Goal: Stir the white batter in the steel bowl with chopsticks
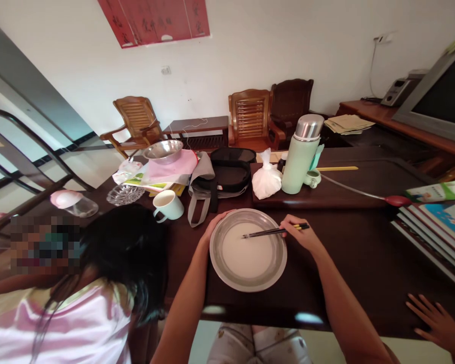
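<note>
A round metal basin [218, 263] sits on the dark table in front of me, with a smooth white liquid [246, 255] in it. My left hand [212, 227] holds the basin's left side, its fingers curved along the outer rim. Over the right rim, my right hand [298, 233] is closed around a pair of dark chopsticks [265, 232] with yellowish bands near their upper ends. The chopsticks slant leftward across the basin, and their tips reach the white liquid.
Behind the basin are a white mug [168, 205], a grey-black bag [227, 174], a tied bag of white powder [266, 179] and a green thermos [301, 156]. A person in pink [72, 323] leans in at left. Another person's hand [436, 321] rests at right, below stacked books [436, 237].
</note>
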Tool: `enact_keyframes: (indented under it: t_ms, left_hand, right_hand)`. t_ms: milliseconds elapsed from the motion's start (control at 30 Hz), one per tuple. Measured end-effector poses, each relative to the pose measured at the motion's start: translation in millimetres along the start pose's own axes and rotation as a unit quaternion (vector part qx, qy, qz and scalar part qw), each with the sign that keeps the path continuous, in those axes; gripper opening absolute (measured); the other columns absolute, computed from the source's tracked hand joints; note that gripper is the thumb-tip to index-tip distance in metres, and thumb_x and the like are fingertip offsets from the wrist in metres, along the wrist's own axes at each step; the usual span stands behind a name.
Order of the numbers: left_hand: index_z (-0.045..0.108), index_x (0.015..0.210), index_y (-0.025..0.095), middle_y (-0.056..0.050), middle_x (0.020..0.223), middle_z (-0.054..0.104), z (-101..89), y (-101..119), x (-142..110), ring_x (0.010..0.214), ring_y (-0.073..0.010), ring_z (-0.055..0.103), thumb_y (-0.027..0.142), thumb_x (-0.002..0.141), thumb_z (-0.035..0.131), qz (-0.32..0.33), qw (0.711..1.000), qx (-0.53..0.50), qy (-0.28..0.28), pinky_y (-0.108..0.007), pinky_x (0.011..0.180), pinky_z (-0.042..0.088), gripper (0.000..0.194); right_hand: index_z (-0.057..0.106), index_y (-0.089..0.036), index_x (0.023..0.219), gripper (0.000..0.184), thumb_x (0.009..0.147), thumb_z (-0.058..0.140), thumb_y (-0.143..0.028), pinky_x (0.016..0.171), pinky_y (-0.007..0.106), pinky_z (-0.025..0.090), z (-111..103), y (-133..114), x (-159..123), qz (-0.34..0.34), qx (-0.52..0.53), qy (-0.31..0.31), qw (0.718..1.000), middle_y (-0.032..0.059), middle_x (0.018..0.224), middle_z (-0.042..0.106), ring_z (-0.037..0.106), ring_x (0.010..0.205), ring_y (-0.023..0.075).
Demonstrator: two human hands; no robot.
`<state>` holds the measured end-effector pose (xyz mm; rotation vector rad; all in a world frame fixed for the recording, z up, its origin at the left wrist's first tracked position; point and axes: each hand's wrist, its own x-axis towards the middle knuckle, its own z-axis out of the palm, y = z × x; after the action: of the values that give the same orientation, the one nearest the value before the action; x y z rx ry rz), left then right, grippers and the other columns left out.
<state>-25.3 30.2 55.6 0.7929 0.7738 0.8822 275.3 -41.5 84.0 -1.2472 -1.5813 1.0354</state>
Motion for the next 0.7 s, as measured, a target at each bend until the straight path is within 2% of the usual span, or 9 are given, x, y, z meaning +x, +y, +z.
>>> enact_keyframes:
  t_ms: [67,233,433,600,700]
  left_hand:
    - [0.072,0.102,0.016,-0.007,0.109,0.069,-1.0,-0.2,0.1,0.124,-0.0315,0.046,0.033,0.074,0.063,0.002,1.0,0.006,-0.003,-0.037,0.107,0.031,0.034]
    - [0.072,0.103,0.016,-0.007,0.114,0.067,-0.9,0.8,-1.0,0.125,-0.0315,0.046,0.033,0.075,0.063,0.009,1.0,0.009,-0.005,-0.037,0.107,0.031,0.034]
    - [0.072,0.103,0.017,-0.008,0.111,0.068,-0.5,0.9,-1.0,0.125,-0.0319,0.046,0.033,0.073,0.063,0.003,1.0,0.007,0.003,-0.038,0.108,0.029,0.035]
    - [0.072,0.103,0.017,-0.007,0.112,0.067,0.5,1.7,-1.1,0.125,-0.032,0.046,0.033,0.073,0.064,0.009,1.0,0.015,0.003,-0.038,0.109,0.029,0.035]
    - [0.071,0.103,0.014,-0.009,0.113,0.067,0.8,1.2,-0.6,0.125,-0.0323,0.046,0.033,0.072,0.064,0.012,1.0,0.008,0.002,-0.039,0.108,0.029,0.037]
  right_hand:
    - [0.062,-0.037,0.063,0.018,0.078,0.055,-0.045,0.058,0.041,0.047,-3.0,1.8,-0.5,0.001,0.009,0.016,1.0,0.0076,0.061,0.064,0.062,0.064,0.0267]
    - [0.064,-0.037,0.064,0.014,0.076,0.059,-0.043,0.056,0.039,0.046,3.1,3.2,-0.3,-0.003,0.004,-0.011,1.0,0.006,0.06,0.064,0.061,0.06,0.0251]
    - [0.064,-0.037,0.062,0.019,0.079,0.057,-0.043,0.054,0.04,0.044,-2.5,6.3,0.2,-0.012,0.008,0.032,0.999,0.0074,0.061,0.065,0.062,0.061,0.0264]
    - [0.065,-0.038,0.067,0.013,0.077,0.059,-0.042,0.055,0.039,0.046,2.3,6.1,-0.1,-0.031,0.0,-0.009,0.999,0.0054,0.062,0.065,0.063,0.063,0.0254]
    - [0.065,-0.038,0.068,0.013,0.078,0.059,-0.042,0.055,0.039,0.046,-0.2,6.0,0.7,-0.028,-0.001,0.007,1.0,0.0055,0.06,0.065,0.062,0.063,0.0259]
